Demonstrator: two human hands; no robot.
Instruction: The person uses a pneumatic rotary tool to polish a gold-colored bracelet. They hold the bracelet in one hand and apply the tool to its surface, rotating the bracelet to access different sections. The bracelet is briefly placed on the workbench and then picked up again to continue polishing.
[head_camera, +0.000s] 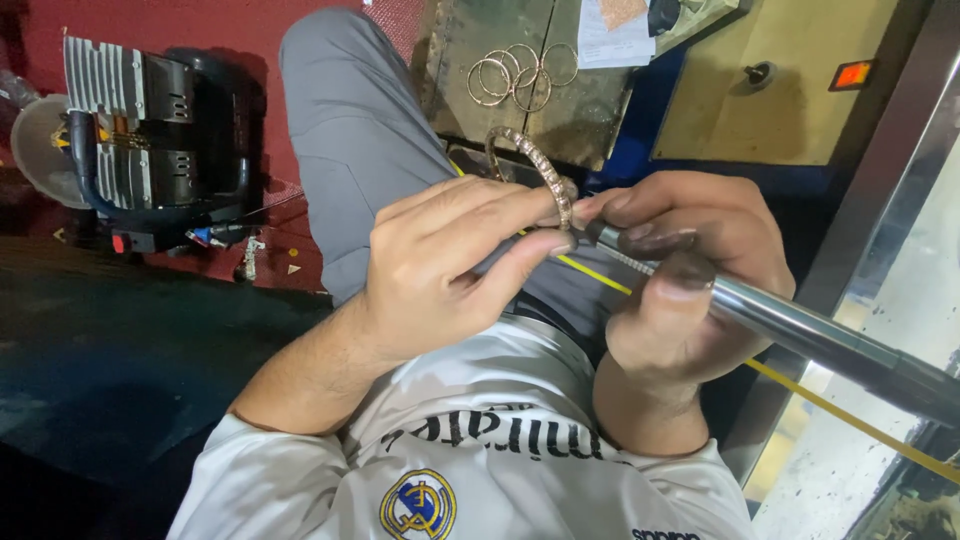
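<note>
Gold-toned and studded, the bangle (540, 165) sits pinched at its lower arc between the left hand (450, 265)'s thumb and forefinger, above the lap; thin, light, rigid, probably easily bent, so a rim grip suits it. The right hand (680, 270) clenches a smooth steel rotary handpiece (800, 330), tip at the bangle; loose rings (520, 75) lie near the bench's (580, 120) front edge.

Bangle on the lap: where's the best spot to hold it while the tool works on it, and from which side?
Hold the bangle on its near arc, close to where the tool tip meets it, as the left hand does: thumb under, fingers over, coming from the left. The thin curved band suits a pinch across its width, and the right hand and tool take up the right side. The far arc stays free.
</note>
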